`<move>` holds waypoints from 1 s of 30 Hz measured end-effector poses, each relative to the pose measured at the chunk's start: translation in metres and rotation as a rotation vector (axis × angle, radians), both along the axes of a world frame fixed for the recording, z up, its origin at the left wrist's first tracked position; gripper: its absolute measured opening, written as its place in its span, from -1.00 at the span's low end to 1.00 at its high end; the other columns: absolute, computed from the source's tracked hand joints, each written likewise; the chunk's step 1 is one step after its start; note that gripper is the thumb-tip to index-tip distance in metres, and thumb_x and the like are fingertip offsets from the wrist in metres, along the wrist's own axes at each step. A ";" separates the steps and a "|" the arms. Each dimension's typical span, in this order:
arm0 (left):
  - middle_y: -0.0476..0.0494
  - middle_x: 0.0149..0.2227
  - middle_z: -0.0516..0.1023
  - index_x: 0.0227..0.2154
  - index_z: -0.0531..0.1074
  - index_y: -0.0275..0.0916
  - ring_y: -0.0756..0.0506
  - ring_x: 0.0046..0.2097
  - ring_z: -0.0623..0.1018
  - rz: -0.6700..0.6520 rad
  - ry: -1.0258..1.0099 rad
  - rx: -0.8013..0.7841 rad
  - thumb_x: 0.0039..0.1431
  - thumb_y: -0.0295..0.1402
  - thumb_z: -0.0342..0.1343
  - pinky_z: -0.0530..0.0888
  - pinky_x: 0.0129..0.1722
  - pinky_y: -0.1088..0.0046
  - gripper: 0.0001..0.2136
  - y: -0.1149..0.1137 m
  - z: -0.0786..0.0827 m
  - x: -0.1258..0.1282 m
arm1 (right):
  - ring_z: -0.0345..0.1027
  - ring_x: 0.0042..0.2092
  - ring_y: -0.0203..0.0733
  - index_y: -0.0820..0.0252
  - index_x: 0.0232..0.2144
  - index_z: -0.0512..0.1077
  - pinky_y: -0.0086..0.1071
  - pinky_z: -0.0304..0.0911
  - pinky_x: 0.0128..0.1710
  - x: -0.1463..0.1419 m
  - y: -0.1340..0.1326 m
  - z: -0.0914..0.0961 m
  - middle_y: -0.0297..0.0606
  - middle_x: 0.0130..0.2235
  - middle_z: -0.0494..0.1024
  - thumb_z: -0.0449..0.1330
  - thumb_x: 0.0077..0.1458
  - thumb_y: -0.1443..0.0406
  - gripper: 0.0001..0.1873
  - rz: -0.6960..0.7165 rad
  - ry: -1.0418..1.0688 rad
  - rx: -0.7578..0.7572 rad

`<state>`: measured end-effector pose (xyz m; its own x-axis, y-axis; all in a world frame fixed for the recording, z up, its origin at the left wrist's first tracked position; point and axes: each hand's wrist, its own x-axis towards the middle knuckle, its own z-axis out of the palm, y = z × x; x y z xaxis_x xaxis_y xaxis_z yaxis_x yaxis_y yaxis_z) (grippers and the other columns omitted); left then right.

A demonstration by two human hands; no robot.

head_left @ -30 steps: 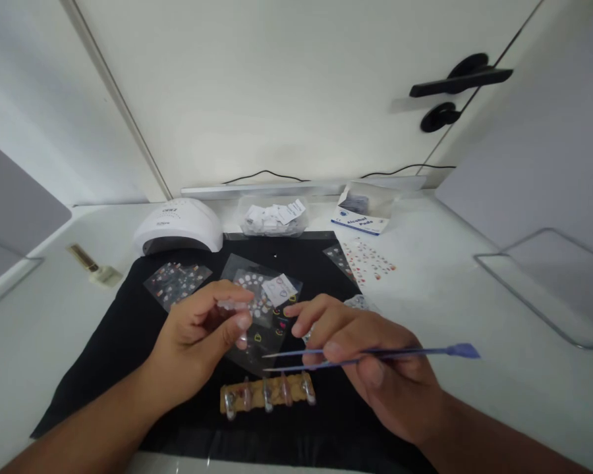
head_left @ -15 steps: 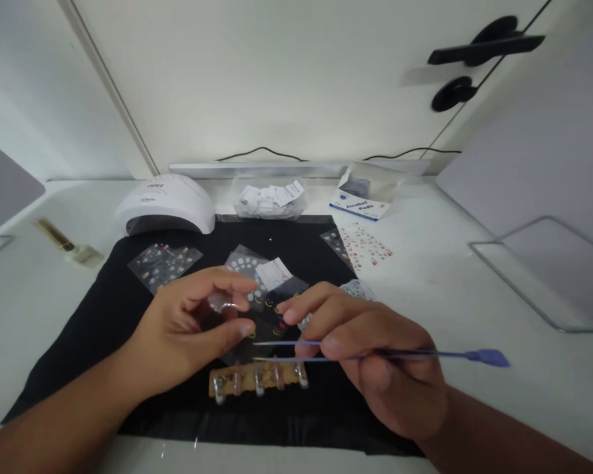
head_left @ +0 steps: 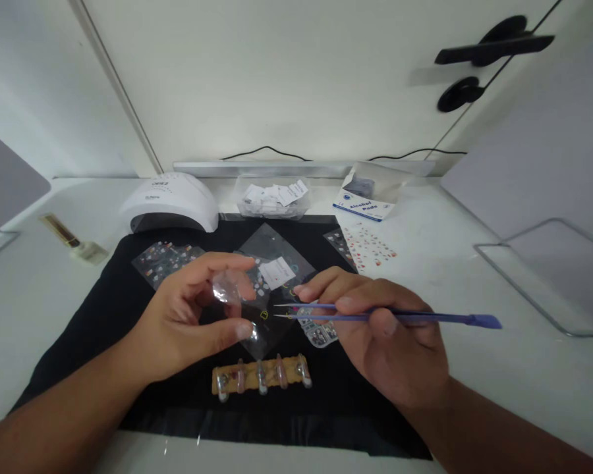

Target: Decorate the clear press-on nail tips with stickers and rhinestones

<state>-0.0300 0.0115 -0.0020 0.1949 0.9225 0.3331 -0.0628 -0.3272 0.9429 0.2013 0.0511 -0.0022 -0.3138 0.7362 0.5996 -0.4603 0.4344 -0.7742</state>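
My left hand [head_left: 192,303] has its fingers curled around a clear sticker sheet [head_left: 267,332], which bends and catches the light near the thumb. Small yellow-outlined stickers show on the sheet. Held in my right hand [head_left: 380,322] are purple tweezers [head_left: 425,317], their two silvery tips apart and pointing left, over or just above the sheet; contact I cannot tell. Below both hands, a tan strip [head_left: 250,378] carries several press-on nails [head_left: 261,376] standing in a row on the black mat [head_left: 178,408].
At the back stand a white nail lamp [head_left: 170,197], a clear container of white packets [head_left: 274,197] and an alcohol pads box [head_left: 366,197]. A polish bottle [head_left: 86,250] lies left. More sticker sheets [head_left: 163,260] and a studded case [head_left: 319,329] lie around the hands.
My right hand and the tweezers have risen slightly, the tips shifting right. The sheet in my left hand has turned, showing more of its clear film. The view has shifted a little.
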 end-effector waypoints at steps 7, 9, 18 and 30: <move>0.03 -0.29 0.60 0.00 0.55 0.04 0.04 -0.35 0.56 0.073 -0.047 0.075 0.03 -0.65 0.31 0.57 -0.29 0.58 -0.48 -0.002 0.000 0.004 | 0.52 -0.18 -0.02 0.10 -0.23 0.64 -0.09 0.46 -0.15 0.000 0.000 0.001 -0.21 -0.39 0.64 0.20 0.26 0.20 -0.78 -0.047 0.006 0.012; 0.03 -0.28 0.63 -0.04 0.57 0.03 0.03 -0.31 0.59 0.138 -0.022 0.091 0.04 -0.66 0.31 0.59 -0.29 0.59 -0.52 -0.003 -0.001 0.007 | 0.53 -0.18 -0.02 0.08 -0.23 0.64 -0.08 0.46 -0.15 0.000 0.000 0.001 -0.22 -0.39 0.64 0.19 0.27 0.20 -0.78 -0.069 0.000 0.039; 0.04 -0.30 0.68 -0.13 0.62 -0.08 0.06 -0.27 0.65 0.242 0.038 0.025 0.01 -0.67 0.32 0.58 -0.22 0.70 -0.60 -0.007 -0.001 0.020 | 0.54 -0.18 -0.02 0.09 -0.19 0.63 -0.05 0.43 -0.10 -0.003 0.000 -0.003 -0.21 -0.36 0.66 0.17 0.29 0.21 -0.77 -0.092 -0.013 0.128; -0.01 -0.35 0.66 -0.13 0.61 -0.18 0.00 -0.31 0.65 0.322 0.227 0.106 0.05 -0.56 0.31 0.62 -0.25 0.55 -0.70 -0.012 0.002 0.023 | 0.54 -0.20 0.01 0.06 -0.13 0.62 0.02 0.44 -0.13 0.000 0.000 -0.012 -0.18 -0.33 0.66 0.14 0.29 0.23 -0.75 -0.150 -0.092 0.240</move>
